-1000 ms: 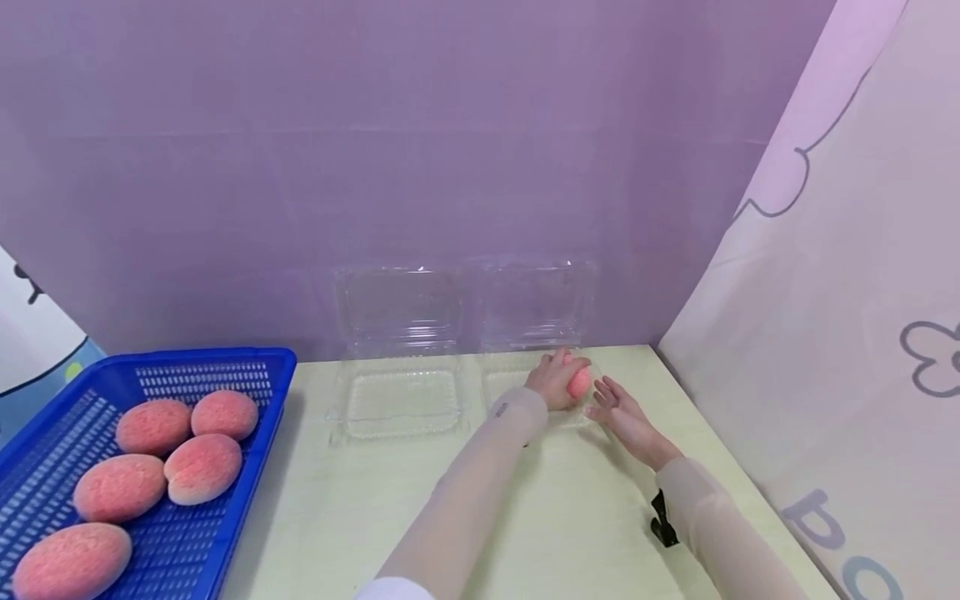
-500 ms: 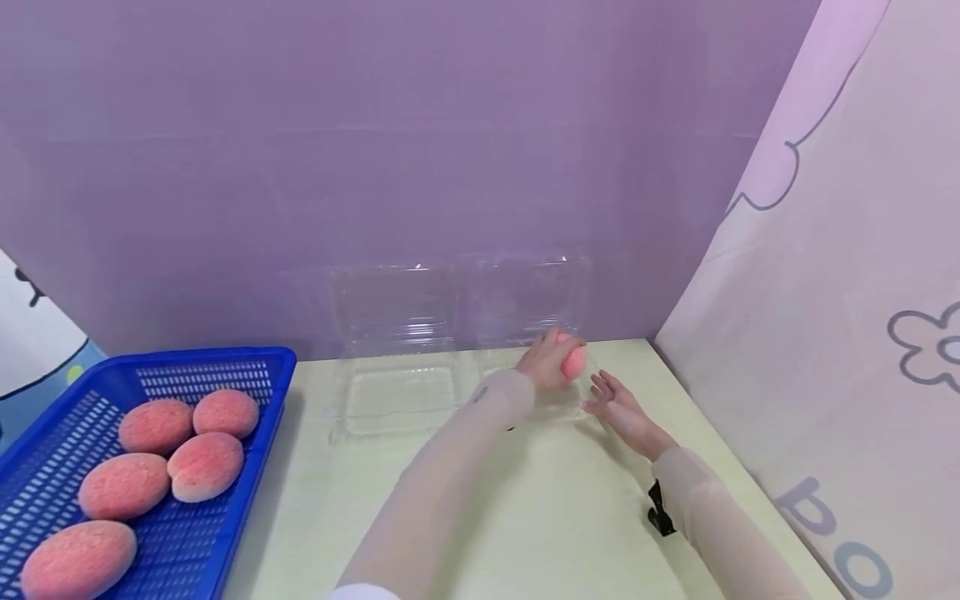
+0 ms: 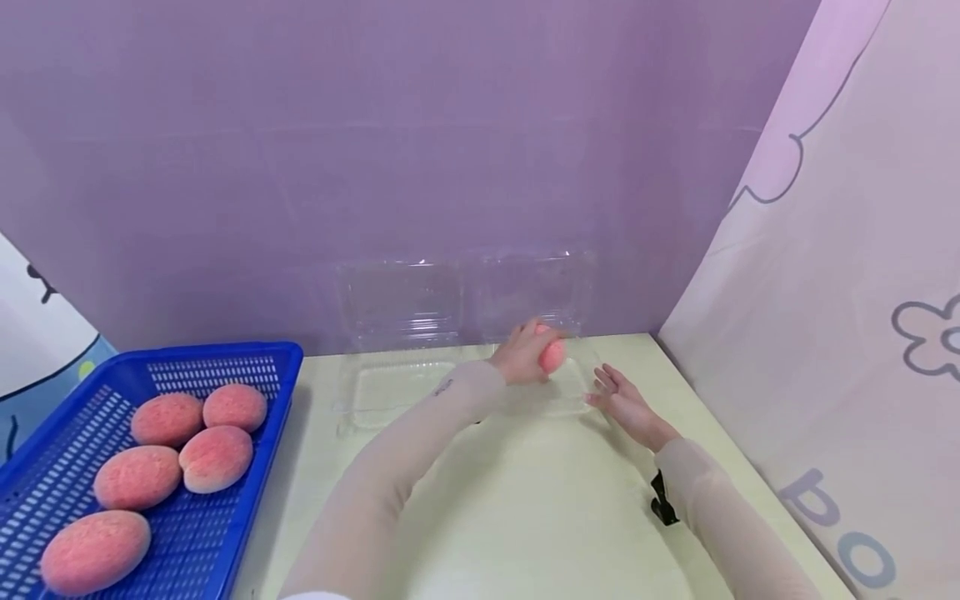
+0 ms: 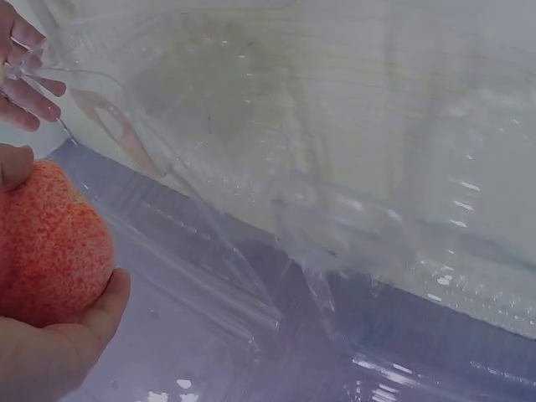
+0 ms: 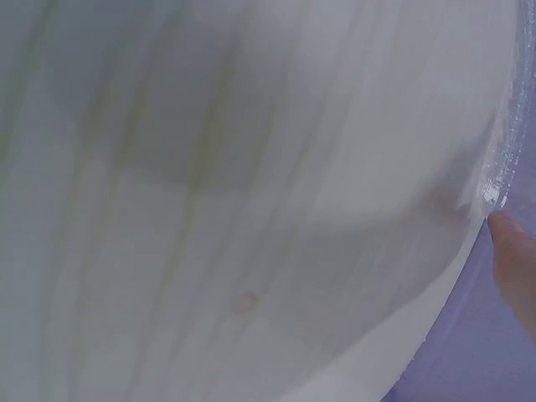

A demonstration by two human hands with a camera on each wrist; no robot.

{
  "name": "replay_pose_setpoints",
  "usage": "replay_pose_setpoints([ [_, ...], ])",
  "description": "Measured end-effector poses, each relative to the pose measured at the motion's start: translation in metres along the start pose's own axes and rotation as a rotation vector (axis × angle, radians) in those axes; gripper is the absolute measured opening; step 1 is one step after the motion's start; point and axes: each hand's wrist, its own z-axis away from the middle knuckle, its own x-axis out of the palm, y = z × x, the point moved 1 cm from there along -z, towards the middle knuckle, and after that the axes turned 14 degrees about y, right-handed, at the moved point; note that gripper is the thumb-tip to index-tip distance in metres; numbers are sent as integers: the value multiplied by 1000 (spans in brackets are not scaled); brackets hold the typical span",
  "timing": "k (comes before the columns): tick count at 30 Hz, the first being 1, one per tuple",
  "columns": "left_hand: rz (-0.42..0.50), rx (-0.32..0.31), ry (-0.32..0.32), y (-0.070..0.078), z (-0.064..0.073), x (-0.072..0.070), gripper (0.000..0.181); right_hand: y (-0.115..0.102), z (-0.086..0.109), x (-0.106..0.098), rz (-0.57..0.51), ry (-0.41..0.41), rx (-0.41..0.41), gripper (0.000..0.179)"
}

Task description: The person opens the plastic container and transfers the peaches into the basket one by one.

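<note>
My left hand grips a pink-red peach between thumb and fingers, above the base of the right clear plastic clamshell box. In the left wrist view the peach shows a speckled skin, with fingers curled around its sides. At that box's right edge is my right hand, its fingers extended and spread. A fingertip of it touches the clear rim in the right wrist view. The left clear box lies beside the other, lid raised against the purple backdrop.
A blue basket at the left holds several peaches. Behind the boxes rises a purple backdrop; a patterned pale sheet borders the right of the pale tabletop.
My left hand has lifted the peach off the right part of the box base and moved it leftward. The right hand stays near the box's right edge.
</note>
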Motion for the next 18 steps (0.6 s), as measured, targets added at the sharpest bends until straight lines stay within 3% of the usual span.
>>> replay_pose_setpoints([
  [9,18,-39,-63,5,26,-31,80,1,-3,0,17,-1,2,85],
  [18,37,-34,-70,2,49,-68,80,-4,2,1,-9,-12,1,82],
])
